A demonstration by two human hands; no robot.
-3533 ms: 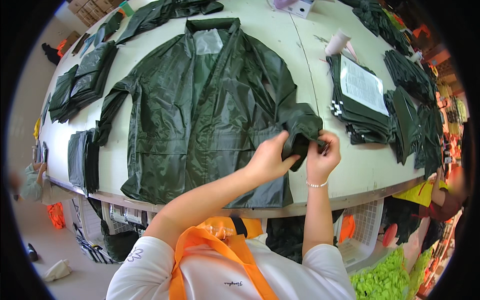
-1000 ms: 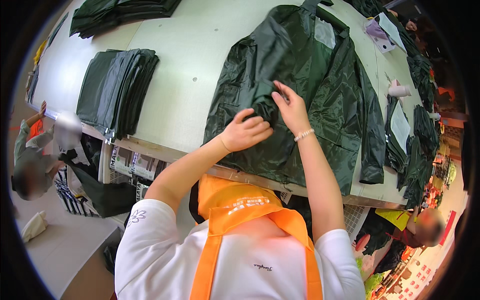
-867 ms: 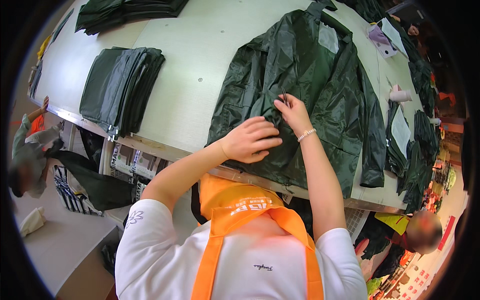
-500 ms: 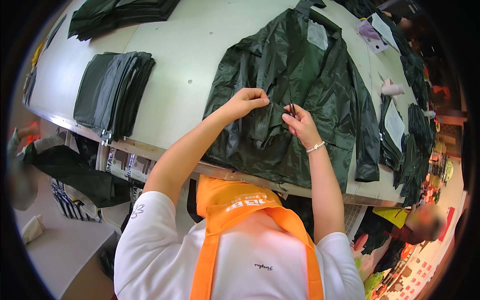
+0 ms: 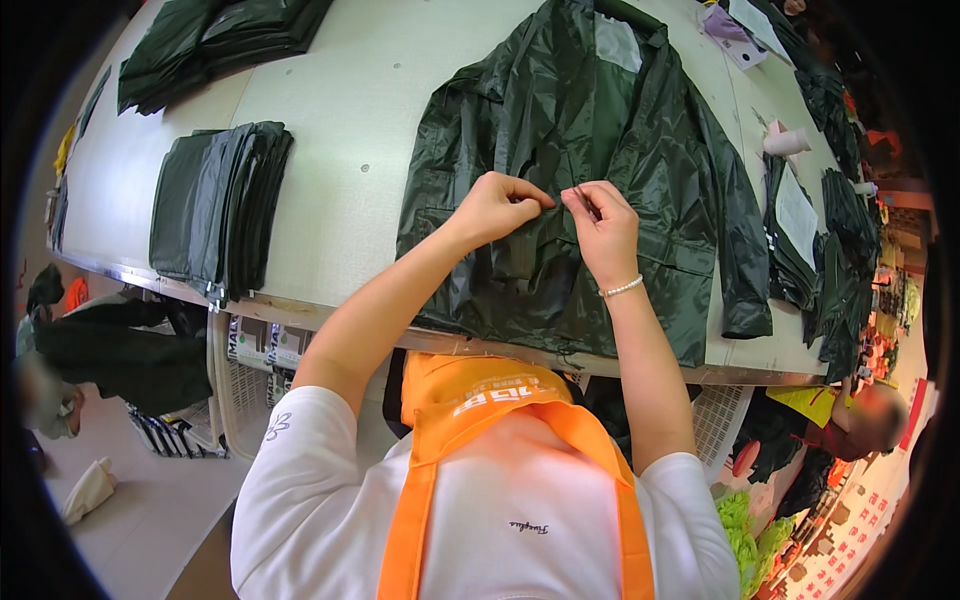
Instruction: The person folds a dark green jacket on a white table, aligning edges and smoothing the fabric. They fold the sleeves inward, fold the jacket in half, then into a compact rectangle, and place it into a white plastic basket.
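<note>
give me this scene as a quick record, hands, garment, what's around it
left hand: fingers pinched over the jacket; anything held is too small to tell
right hand: seems to grip a small dark tool, mostly hidden
garment: dark green, spread on the table
left side: folded dark stack
right side: white spool

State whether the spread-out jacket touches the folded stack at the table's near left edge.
Apart. The head view shows a wide strip of pale tabletop between the jacket and the folded stack.
</note>
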